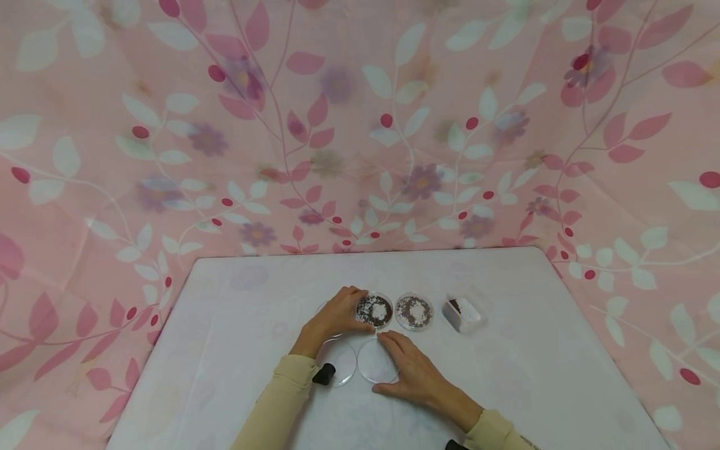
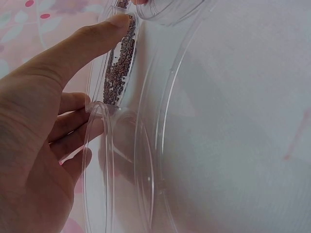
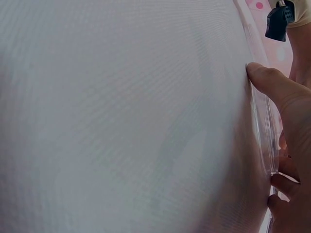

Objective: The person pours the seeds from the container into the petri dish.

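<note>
In the head view my left hand (image 1: 335, 314) holds a filled petri dish (image 1: 375, 311) by its rim, thumb at the near side and fingers at the far side. Dark grains and white bits lie in that dish; the left wrist view shows the grains (image 2: 119, 68) through its wall, close by the thumb. My right hand (image 1: 413, 370) spans a clear petri dish (image 1: 375, 360) on the table, thumb at its near edge and fingers at its far right edge. Only the table shows through this dish. In the right wrist view its clear rim (image 3: 262, 131) lies between thumb and fingers.
A second filled dish (image 1: 414, 311) sits right of the held one. Beyond it stands a clear tub (image 1: 465, 312) with white and dark contents. Another clear dish (image 1: 340, 361) lies beside my left wrist, and another clear rim shows partly behind my left hand. Floral cloth (image 1: 360, 125) hangs behind the table.
</note>
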`<control>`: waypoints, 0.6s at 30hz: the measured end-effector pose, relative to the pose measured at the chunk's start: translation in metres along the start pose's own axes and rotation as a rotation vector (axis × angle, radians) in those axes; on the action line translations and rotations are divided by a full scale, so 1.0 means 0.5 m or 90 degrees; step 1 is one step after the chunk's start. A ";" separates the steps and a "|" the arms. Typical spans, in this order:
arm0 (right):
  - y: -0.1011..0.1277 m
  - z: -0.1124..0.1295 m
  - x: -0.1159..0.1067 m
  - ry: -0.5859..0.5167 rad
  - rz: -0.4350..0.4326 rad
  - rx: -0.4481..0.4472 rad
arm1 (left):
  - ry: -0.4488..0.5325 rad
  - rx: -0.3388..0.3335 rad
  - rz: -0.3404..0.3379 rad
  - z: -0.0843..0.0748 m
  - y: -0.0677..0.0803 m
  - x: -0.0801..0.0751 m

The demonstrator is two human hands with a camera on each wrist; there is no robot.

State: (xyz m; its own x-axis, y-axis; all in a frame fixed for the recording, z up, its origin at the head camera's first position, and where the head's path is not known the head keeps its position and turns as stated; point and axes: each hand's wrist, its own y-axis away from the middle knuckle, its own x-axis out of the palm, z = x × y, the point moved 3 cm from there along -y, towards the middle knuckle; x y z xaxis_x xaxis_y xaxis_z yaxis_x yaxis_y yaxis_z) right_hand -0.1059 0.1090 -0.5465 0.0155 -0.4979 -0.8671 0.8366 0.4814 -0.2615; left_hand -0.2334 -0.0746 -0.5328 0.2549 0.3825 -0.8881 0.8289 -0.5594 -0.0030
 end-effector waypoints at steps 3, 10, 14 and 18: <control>0.000 0.000 -0.001 0.001 -0.002 0.002 | -0.001 0.001 0.000 0.000 -0.001 0.001; 0.005 0.000 -0.002 -0.009 -0.006 0.016 | 0.000 -0.008 -0.003 0.004 -0.001 0.004; 0.004 -0.001 -0.009 -0.022 -0.015 0.015 | -0.001 -0.003 -0.006 0.005 -0.002 0.004; -0.002 -0.008 -0.020 -0.017 -0.027 0.015 | -0.005 0.000 -0.006 0.006 -0.003 0.005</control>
State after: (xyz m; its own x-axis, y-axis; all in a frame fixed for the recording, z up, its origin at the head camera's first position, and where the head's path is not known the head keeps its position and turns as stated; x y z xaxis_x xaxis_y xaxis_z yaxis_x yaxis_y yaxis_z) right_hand -0.1088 0.1164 -0.5391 -0.0058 -0.5364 -0.8440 0.8494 0.4427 -0.2872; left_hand -0.2354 -0.0751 -0.5365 0.2438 0.3820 -0.8914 0.8314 -0.5555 -0.0107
